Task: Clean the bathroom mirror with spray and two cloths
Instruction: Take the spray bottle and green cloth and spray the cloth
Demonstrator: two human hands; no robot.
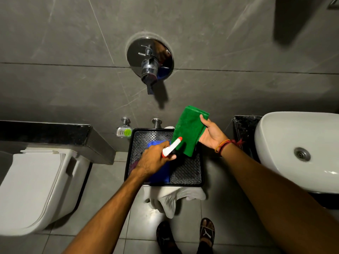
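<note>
My left hand (155, 160) grips a spray bottle (172, 147) by its white and red trigger head, nozzle pointing up and right, just above a black tray (185, 173). A folded green cloth (189, 131) hangs from my right hand (211, 134), held up over the tray's far right corner, close to the nozzle. A blue cloth (159, 173) lies in the tray under my left hand, partly hidden by it. No mirror is in view.
The tray rests on a stand draped with a white cloth (172, 198). A closed white toilet (34, 187) sits left, a white basin (300, 149) right. A chrome wall tap (149, 65) juts from the grey tiled wall ahead. My sandalled feet (185, 235) stand below.
</note>
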